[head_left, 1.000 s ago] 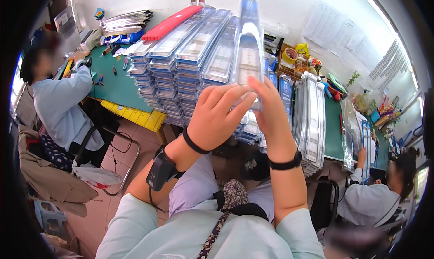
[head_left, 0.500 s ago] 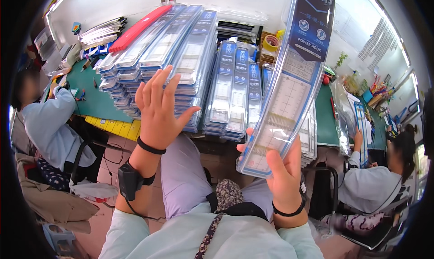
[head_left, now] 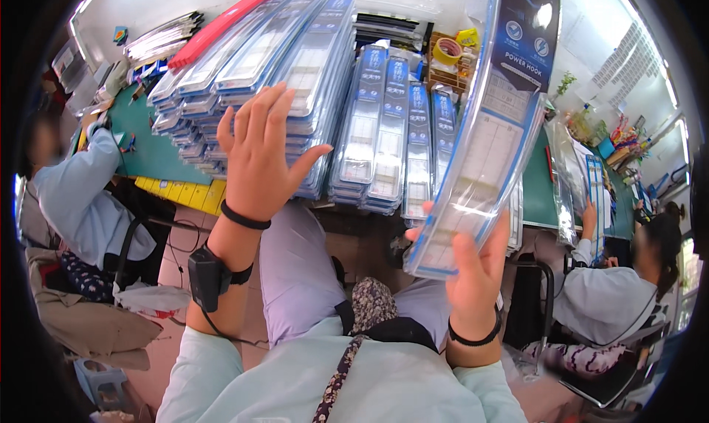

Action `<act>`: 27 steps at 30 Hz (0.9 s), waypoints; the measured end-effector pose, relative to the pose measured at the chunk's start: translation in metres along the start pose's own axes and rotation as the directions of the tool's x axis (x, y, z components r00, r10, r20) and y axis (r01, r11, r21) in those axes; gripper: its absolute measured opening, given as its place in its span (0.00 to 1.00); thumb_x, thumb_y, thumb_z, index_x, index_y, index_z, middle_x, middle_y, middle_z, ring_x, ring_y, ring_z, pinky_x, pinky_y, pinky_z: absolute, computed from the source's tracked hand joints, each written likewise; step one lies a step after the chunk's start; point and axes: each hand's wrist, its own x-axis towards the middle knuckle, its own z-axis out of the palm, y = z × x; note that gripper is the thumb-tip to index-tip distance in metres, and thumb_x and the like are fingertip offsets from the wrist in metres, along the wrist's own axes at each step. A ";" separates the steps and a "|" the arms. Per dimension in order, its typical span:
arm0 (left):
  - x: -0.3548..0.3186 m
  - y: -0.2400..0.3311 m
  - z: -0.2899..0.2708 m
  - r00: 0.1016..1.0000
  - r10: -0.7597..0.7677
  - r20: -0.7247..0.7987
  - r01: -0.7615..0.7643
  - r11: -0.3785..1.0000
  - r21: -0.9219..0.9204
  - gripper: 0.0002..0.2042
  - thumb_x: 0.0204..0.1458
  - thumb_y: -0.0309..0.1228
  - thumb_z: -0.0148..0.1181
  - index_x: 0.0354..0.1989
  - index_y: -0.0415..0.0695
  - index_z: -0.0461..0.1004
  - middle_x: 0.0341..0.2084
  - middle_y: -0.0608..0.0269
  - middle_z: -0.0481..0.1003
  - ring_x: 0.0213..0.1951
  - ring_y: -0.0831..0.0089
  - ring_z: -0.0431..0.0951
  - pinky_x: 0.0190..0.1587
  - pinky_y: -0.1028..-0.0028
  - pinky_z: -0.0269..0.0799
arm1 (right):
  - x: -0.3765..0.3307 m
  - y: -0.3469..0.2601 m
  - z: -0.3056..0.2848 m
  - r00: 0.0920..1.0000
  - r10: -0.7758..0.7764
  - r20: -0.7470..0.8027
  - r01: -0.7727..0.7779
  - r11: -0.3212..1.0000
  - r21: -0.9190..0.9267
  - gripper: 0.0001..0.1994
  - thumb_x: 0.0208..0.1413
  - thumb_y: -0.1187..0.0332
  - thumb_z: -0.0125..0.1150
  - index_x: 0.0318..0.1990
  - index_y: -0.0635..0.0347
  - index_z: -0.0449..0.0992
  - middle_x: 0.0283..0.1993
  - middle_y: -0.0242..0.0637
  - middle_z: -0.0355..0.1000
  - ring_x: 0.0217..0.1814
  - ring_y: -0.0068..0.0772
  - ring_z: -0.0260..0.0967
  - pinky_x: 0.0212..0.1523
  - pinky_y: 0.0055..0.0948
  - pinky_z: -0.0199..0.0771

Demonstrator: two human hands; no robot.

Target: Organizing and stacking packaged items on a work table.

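Observation:
My right hand (head_left: 476,279) grips the lower end of a long, flat, clear plastic package (head_left: 480,157), its thumb lying across the front. The package stands upright with a slight lean to the right, dark blue at the top and pale with blue edging and fine lines below. Raised with fingers apart and nothing in them, my left hand (head_left: 258,157) is in front of a tall stack of similar packages (head_left: 314,61); whether it touches them I cannot tell. Lower piles of the same packages (head_left: 380,127) stand between that stack and the held one.
A red strip (head_left: 221,28) lies on the tall stack. Behind the lower piles is a yellow tape roll (head_left: 447,51). The green table (head_left: 151,157) has a yellow strip (head_left: 173,192) along its edge. People sit at left (head_left: 77,186) and right (head_left: 609,301).
The right hand and its package have shifted a little to the right. My left hand stays raised and open. The stacks appear slightly higher in the picture.

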 end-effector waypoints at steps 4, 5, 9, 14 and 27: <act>0.003 0.001 0.005 1.000 0.002 -0.016 -0.002 1.000 -0.001 0.31 0.43 0.48 0.62 0.53 0.45 0.64 0.52 0.62 0.66 0.54 0.65 0.63 0.59 0.58 0.43 | 0.025 0.024 -0.016 0.966 -0.029 -0.256 -0.010 0.989 -0.149 0.26 0.59 0.72 0.48 0.63 0.65 0.47 0.57 0.43 0.61 0.55 0.32 0.63 0.55 0.32 0.65; 0.004 0.001 0.007 1.000 0.000 -0.025 0.000 1.000 -0.014 0.30 0.43 0.48 0.62 0.53 0.45 0.64 0.52 0.63 0.66 0.54 0.65 0.63 0.58 0.58 0.43 | 0.034 0.032 -0.021 0.969 -0.024 -0.248 -0.014 0.989 -0.148 0.26 0.59 0.72 0.48 0.63 0.65 0.47 0.57 0.43 0.61 0.55 0.32 0.63 0.55 0.32 0.65; 0.003 0.001 0.006 0.999 -0.018 -0.050 0.017 1.000 -0.021 0.29 0.42 0.45 0.63 0.52 0.45 0.64 0.51 0.62 0.66 0.54 0.64 0.63 0.57 0.58 0.44 | 0.071 0.061 -0.040 0.972 0.098 -0.213 -0.122 0.988 -0.100 0.24 0.59 0.70 0.50 0.62 0.65 0.53 0.56 0.41 0.62 0.56 0.26 0.60 0.56 0.26 0.60; 0.003 0.003 0.002 0.998 -0.034 -0.058 0.033 0.999 -0.021 0.29 0.42 0.44 0.63 0.52 0.45 0.64 0.50 0.61 0.66 0.54 0.64 0.62 0.57 0.58 0.44 | 0.089 0.098 -0.048 0.942 0.272 -0.195 -0.295 0.951 -0.097 0.23 0.59 0.67 0.51 0.60 0.66 0.57 0.55 0.41 0.64 0.54 0.27 0.62 0.54 0.26 0.60; 0.002 0.011 0.004 0.987 -0.096 -0.128 0.091 0.995 -0.044 0.28 0.40 0.46 0.66 0.49 0.46 0.67 0.48 0.61 0.69 0.52 0.64 0.64 0.54 0.61 0.49 | 0.092 0.150 -0.070 0.922 0.074 -0.380 -0.357 0.541 -0.761 0.27 0.51 0.62 0.59 0.55 0.70 0.62 0.55 0.48 0.58 0.54 0.35 0.60 0.52 0.30 0.62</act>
